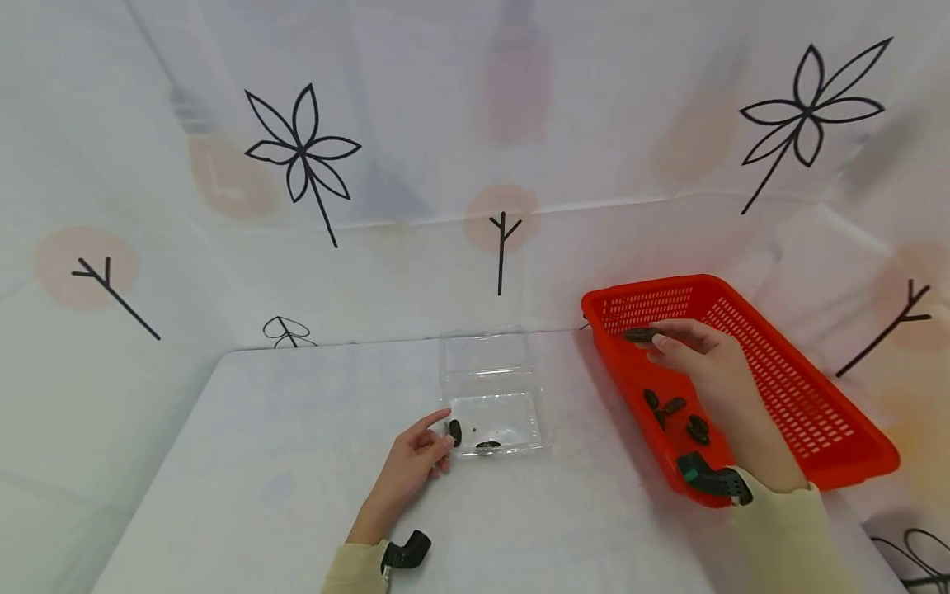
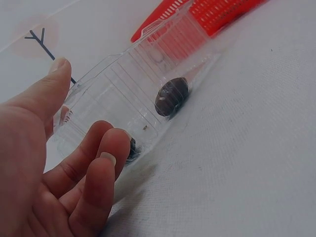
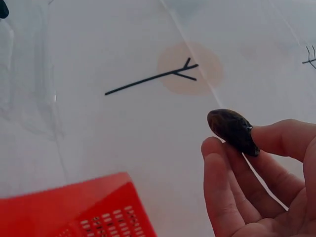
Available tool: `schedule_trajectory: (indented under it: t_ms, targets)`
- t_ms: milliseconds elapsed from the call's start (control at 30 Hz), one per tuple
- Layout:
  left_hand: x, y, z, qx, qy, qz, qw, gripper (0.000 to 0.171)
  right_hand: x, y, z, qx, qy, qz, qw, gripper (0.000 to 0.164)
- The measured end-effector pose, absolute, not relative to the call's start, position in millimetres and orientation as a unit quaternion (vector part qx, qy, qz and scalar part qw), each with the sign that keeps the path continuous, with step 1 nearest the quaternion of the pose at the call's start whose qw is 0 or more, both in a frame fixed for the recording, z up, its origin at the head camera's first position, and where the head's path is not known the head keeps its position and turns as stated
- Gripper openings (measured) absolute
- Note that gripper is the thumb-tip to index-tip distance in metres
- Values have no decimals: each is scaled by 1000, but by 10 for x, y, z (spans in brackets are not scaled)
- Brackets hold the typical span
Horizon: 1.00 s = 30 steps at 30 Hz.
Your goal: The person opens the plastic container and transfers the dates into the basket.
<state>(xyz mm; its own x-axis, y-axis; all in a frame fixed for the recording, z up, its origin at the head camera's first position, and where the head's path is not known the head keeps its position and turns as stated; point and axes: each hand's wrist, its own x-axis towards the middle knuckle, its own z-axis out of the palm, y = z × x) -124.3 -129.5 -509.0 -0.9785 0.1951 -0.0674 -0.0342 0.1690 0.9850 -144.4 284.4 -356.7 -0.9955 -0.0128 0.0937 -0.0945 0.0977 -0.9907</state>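
My right hand (image 1: 701, 355) pinches a dark, glossy, mussel-like shell (image 3: 232, 129) between thumb and fingertips, above the far left part of the red basket (image 1: 801, 363). Several similar dark shells (image 1: 674, 405) lie on the basket floor below that hand. Mid-table stands a clear plastic box (image 1: 497, 404) with its lid folded back. Inside it, one shell (image 1: 455, 432) rests by the left wall and another shell (image 2: 172, 97) by the near wall. My left hand (image 1: 416, 452) is at the box's left edge, index finger extended and other fingers loosely bent; whether it touches the rim, I cannot tell.
A white cloth covers the table (image 1: 275, 462). Behind it hangs a pale patterned sheet (image 1: 416, 272) with flower and twig drawings. The basket stands right of the box, close to the sheet. A dark wrist device (image 1: 408, 551) sits at the left cuff.
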Motion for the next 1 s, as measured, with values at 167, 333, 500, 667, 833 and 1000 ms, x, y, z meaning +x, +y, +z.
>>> schedule_trajectory:
  t_ms: [167,333,500,667,833,1000]
  targets:
    - [-1245,-1304,-5087,55,759,643,87,49,-1458,3041,-3595,38,-710,702,28,22]
    - [-1243,-1303,-5093,54,759,643,87,49,-1473,3236,-3640,23,-730,683,2,24]
    - [-1212,-1283,-4986,53,760,640,98,49,-1490,3443,-3670,14,-802,597,-29,34]
    - [-1138,-1264,-4802,66,756,643,98,49,-1552,3657,-3710,7,-857,512,-59,45]
    - [-1158,-1269,-4844,63,758,642,99,49,-1633,3828,-3770,12,-893,439,-102,49]
    - [-1238,-1298,-5038,58,759,641,97,50,-1703,3931,-3878,29,-899,423,-111,46]
